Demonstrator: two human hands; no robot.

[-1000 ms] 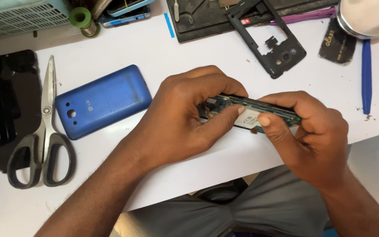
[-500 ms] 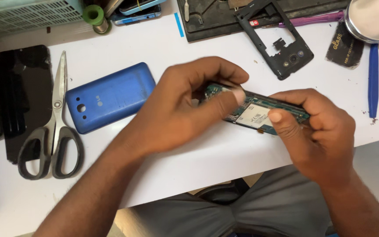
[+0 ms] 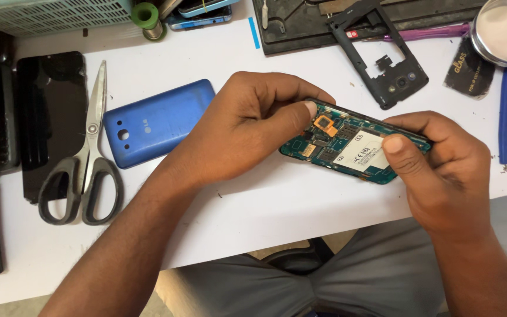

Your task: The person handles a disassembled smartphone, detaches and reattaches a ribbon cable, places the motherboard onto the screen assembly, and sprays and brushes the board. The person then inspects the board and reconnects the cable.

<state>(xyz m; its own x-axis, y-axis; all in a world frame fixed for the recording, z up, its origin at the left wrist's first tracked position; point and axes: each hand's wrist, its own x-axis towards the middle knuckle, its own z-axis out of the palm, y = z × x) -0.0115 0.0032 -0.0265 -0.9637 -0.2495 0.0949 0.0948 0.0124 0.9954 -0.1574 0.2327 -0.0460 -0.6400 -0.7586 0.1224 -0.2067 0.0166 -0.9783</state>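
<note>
Both hands gripped an opened phone with a green circuit board [image 3: 350, 147] just above the white table [image 3: 265, 205]: the left hand [image 3: 247, 132] pinched its left end, the right hand [image 3: 441, 170] its right end; a blue plastic back cover [image 3: 159, 122] lay beside black-handled scissors [image 3: 86, 158]

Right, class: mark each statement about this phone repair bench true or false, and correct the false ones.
1. Both hands hold the opened phone with its green circuit board showing. True.
2. The blue back cover lies to the right of the phone. False: it lies to its left, beside the scissors.
3. The left hand has its thumb on the board. True.
4. The right hand holds the blue pry tool. False: the tool lies apart on the table.
5. The black phone frame lies beyond the hands. True.
</note>
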